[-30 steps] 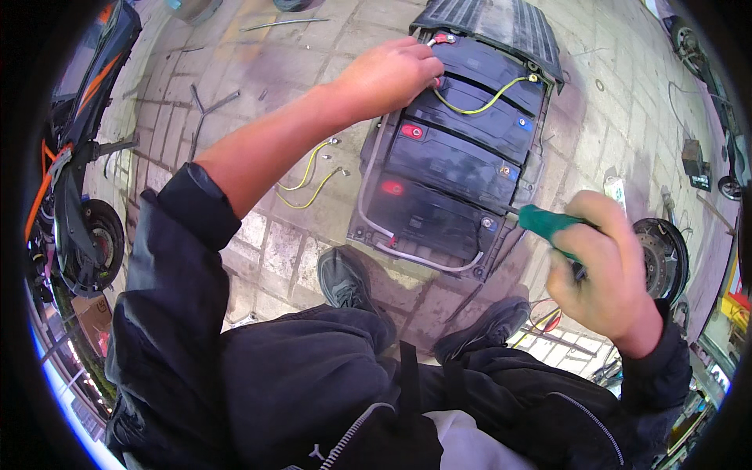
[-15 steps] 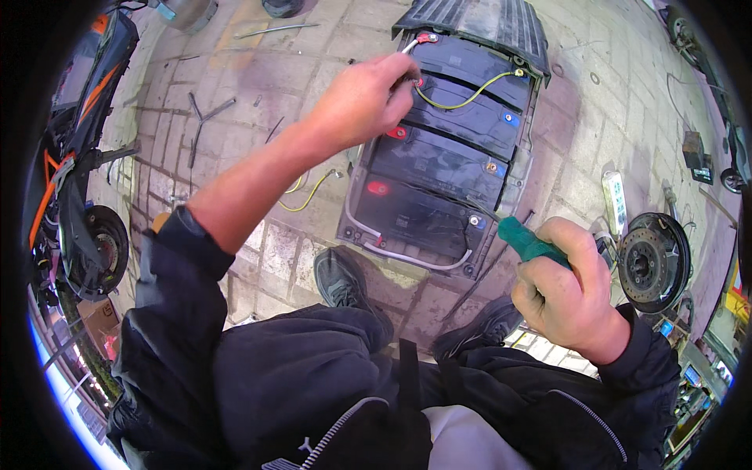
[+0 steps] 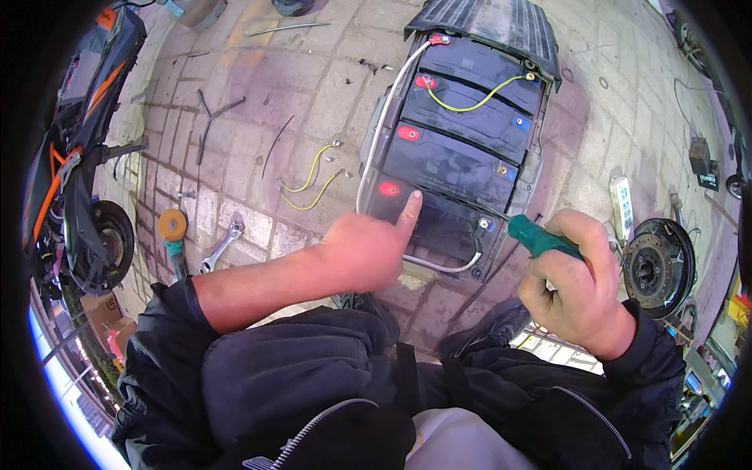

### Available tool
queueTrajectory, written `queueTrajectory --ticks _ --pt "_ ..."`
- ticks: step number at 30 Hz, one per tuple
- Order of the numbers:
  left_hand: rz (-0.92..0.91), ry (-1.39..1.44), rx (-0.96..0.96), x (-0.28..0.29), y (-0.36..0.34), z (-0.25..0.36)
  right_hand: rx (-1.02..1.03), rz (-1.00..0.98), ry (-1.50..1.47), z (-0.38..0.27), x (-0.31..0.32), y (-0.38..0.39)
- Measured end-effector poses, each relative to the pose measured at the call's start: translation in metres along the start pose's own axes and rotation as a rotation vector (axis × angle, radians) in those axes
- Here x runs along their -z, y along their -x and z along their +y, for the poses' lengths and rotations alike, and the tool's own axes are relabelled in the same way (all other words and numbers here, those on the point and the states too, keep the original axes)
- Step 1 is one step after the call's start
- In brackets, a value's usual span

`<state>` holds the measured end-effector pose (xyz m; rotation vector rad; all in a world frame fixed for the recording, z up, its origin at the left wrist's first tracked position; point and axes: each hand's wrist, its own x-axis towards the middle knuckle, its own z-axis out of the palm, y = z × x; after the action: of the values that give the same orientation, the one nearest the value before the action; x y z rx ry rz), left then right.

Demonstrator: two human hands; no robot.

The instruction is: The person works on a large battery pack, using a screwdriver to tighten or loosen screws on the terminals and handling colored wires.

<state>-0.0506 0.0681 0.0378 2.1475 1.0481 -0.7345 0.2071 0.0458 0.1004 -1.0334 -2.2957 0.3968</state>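
Over the nearest battery [image 3: 442, 235], left hand [image 3: 364, 249] had its index finger [image 3: 408, 211] straight, others folded; couldn't tell if they held anything. Right hand [image 3: 580, 286] gripped a green-handled screwdriver [image 3: 540, 237], shaft by that battery's right end. Three more batteries [image 3: 450, 153] beyond, yellow wire [image 3: 470, 110] joining the far two. Ridged black cover [image 3: 486, 27] sat farthest.

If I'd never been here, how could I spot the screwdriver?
Find the row of black batteries on the paved ground. At its lower right, the right hand holds the screwdriver, shaft pointing toward the row. Its green handle stands out from the black batteries and the small blue terminal cover beside it.
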Motion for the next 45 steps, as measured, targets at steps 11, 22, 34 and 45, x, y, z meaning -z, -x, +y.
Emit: queueTrajectory --ticks 11,22,34,45 --pt "-0.036 -0.021 -0.013 0.002 -0.01 0.003 -0.035 0.001 -0.033 0.009 0.002 -0.002" --pt "0.145 0.113 0.061 -0.001 -0.013 -0.002 -0.017 0.002 -0.066 0.016 0.004 -0.001" --pt "0.163 0.083 -0.013 -0.01 -0.011 -0.001 -0.011 0.008 0.017 0.001 -0.002 -0.012" --pt "0.124 0.076 -0.031 -0.011 -0.009 -0.002 -0.031 0.02 0.026 0.003 0.001 -0.017"
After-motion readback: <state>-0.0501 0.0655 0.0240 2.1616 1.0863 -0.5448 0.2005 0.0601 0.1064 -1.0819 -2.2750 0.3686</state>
